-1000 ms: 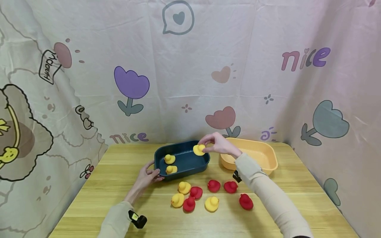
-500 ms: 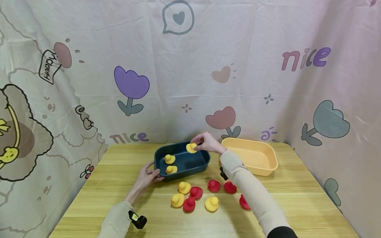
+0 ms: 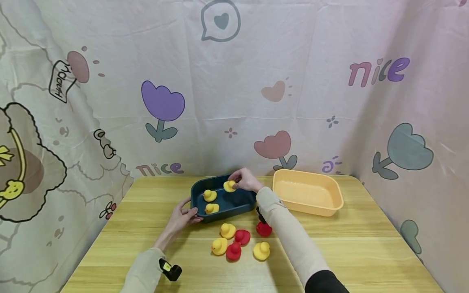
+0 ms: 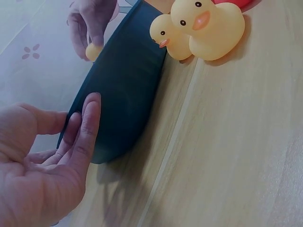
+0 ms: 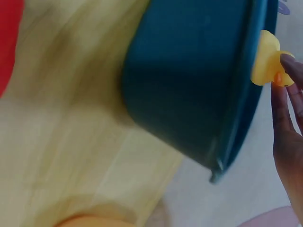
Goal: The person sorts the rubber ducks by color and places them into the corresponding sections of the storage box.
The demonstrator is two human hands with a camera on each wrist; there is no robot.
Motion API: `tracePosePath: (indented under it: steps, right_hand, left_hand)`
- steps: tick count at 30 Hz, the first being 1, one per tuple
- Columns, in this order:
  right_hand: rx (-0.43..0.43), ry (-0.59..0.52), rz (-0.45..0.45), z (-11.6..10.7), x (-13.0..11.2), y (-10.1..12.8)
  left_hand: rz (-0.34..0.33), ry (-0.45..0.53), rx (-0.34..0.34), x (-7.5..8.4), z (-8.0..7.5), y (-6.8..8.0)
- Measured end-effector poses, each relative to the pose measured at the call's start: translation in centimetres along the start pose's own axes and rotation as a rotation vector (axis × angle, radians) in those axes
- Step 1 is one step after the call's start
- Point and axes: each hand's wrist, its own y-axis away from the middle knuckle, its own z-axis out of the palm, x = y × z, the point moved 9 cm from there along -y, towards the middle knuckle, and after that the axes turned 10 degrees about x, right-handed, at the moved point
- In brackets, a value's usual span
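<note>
With thumb and fingers on either side of the rim, my left hand (image 3: 179, 218) grips the left end of a dark blue tray (image 3: 230, 212). The left wrist view shows those fingers (image 4: 87, 125) lying against the outer wall. My right hand (image 3: 247, 180) pinches a yellow rubber duck (image 3: 229, 186) over the back part of the tray. In the right wrist view this duck (image 5: 266, 61) shows just beyond the rim, between thumb and fingers. Inside the tray, at its left, sit two yellow ducks, one behind (image 3: 209, 195) and one in front (image 3: 211, 208).
A yellow-orange tray (image 3: 307, 191) stands at the back right. In front of the blue tray lie loose yellow ducks (image 3: 261, 251) and red ducks (image 3: 233, 252). My right sleeve (image 3: 289, 240) crosses over the table's right side. A patterned cloth (image 3: 227, 97) hangs behind.
My right hand has carried the yellow duck leftward over the blue tray, then slightly lower. Its forearm now covers red ducks seen earlier at the right. My left hand stays put.
</note>
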Motion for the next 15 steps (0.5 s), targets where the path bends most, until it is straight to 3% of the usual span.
tracePosePath:
  steps: [9, 15]
  right_hand:
    - [0.002, -0.004, 0.053, 1.9, 1.0, -0.5]
    - [0.015, -0.014, 0.041, 2.7, 1.4, -0.7]
  left_hand:
    - [0.011, -0.002, 0.002, 0.2, 0.0, 0.1]
    - [0.009, 0.005, -0.002, 0.1, 0.0, -0.1]
